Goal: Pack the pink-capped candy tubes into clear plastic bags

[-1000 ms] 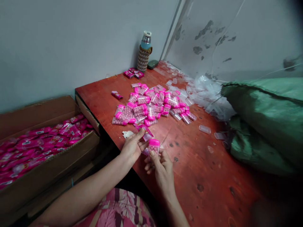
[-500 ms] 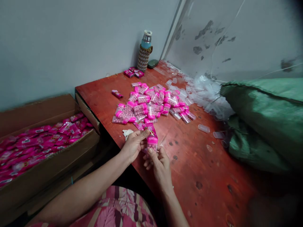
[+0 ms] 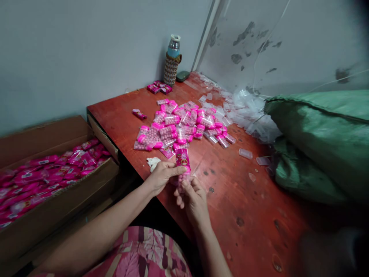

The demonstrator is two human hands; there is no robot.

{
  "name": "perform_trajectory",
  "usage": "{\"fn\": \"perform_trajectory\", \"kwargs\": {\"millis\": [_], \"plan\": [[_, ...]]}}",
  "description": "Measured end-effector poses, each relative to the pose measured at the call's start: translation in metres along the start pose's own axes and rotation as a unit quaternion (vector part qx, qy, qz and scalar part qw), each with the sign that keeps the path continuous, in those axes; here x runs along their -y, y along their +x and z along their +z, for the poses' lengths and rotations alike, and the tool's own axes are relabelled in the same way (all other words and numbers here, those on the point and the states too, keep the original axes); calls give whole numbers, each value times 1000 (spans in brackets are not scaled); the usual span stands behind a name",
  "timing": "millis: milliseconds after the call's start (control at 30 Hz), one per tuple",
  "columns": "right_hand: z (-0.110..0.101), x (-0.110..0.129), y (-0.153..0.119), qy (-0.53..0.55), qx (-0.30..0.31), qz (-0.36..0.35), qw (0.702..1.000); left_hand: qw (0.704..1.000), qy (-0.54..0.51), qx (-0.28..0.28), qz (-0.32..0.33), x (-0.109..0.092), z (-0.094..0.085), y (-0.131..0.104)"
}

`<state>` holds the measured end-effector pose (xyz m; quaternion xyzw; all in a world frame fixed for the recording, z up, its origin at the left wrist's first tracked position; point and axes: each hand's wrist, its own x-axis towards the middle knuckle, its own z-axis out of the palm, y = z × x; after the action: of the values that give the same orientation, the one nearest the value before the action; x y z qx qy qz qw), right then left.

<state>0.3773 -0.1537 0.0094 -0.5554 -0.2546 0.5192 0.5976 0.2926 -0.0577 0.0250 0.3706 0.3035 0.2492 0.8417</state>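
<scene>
Between my two hands is a small clear candy container (image 3: 183, 178) of pink balls with a pink cap. A printed pink wrapper (image 3: 182, 157) extends from its capped end, over the cap. My left hand (image 3: 165, 175) pinches the container and wrapper at the cap, thumb on top. My right hand (image 3: 194, 196) grips the container's lower end between thumb and fingers; some of its fingertips are partly hidden underneath. Just beyond my hands lies a pile of similar filled candy containers (image 3: 170, 131), with another flat printed wrapper (image 3: 167, 151) at its near edge.
A cardboard box (image 3: 95, 175) of pink wrapped packs stands at left. On the red table (image 3: 230, 192) are empty clear containers (image 3: 245, 109), a green sack (image 3: 314, 154), a bottle in a knitted sleeve (image 3: 171, 69), small pink packs (image 3: 160, 87) and a white scrap (image 3: 152, 163).
My left thumb has shifted down from the wrapper to the cap. The wrapper now lies straighter, in line with the container. The whole view has shifted slightly.
</scene>
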Motion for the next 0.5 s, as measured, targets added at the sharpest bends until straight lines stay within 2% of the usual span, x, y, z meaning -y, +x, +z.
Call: {"fn": "perform_trajectory", "kwargs": {"millis": [67,200,367,433,500], "plan": [[1,1,-1,-12,-15,-7,1000,1000,21,1,4,-2,0,0],[2,5,-4,-87,-91,-46,991,1000,12,-5,3,-1,2,0],[1,2,0,-7,-20,-17,1000,999,1,23,-28,4,5,-4],[2,0,0,-2,-26,-23,999,999,3,35,-38,4,5,-5],[3,-2,-2,-4,-40,-36,999,999,3,23,-39,3,2,-6]]}}
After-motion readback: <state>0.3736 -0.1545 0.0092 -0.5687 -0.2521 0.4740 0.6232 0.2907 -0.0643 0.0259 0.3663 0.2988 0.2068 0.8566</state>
